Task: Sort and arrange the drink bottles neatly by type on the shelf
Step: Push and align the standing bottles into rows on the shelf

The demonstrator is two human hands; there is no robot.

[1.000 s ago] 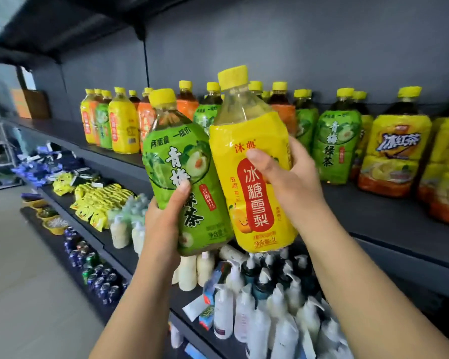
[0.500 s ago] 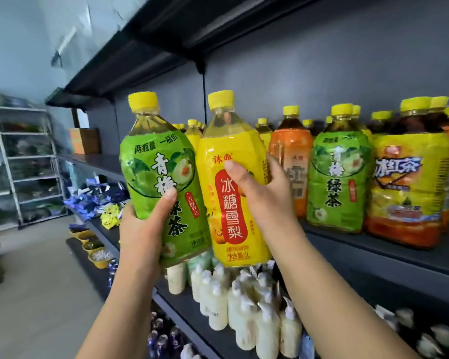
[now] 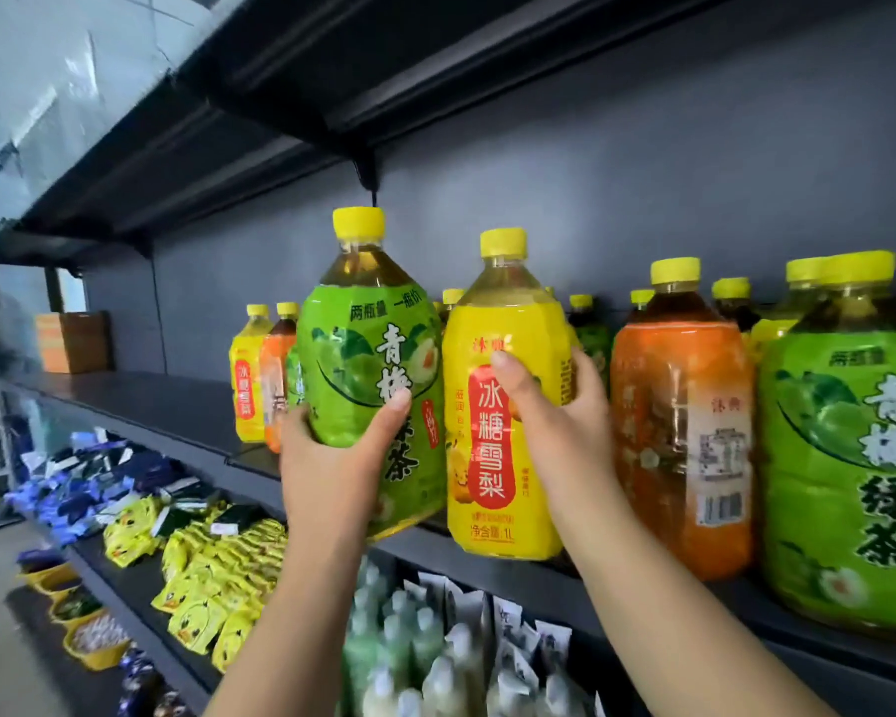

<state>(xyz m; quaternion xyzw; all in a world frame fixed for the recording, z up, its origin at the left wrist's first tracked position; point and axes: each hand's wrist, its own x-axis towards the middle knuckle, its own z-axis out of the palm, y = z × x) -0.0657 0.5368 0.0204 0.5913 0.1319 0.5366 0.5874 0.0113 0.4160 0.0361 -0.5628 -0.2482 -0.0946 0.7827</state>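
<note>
My left hand (image 3: 327,458) grips a green-labelled tea bottle (image 3: 368,364) with a yellow cap, tilted slightly and raised over the front edge of the dark shelf (image 3: 177,416). My right hand (image 3: 565,432) holds a yellow-labelled pear drink bottle (image 3: 503,509) upright; whether its base touches the shelf I cannot tell. The two bottles touch side by side. To their right stand an orange-labelled bottle (image 3: 678,432) and another green tea bottle (image 3: 844,483). Further left on the shelf stand a yellow bottle (image 3: 247,380) and an orange one (image 3: 275,375). More yellow-capped bottles stand behind, partly hidden.
An upper shelf (image 3: 280,121) overhangs the bottles. A brown box (image 3: 71,341) sits at the shelf's far left end. Below lie yellow snack packs (image 3: 203,577), blue packets (image 3: 84,483) and white pump bottles (image 3: 425,664). Yellow bowls (image 3: 73,608) line the lowest shelf.
Both hands have carried their bottles up and in toward the shelf; the bottles are now over its front edge among the others. The view has swung closer to the shelf.
</note>
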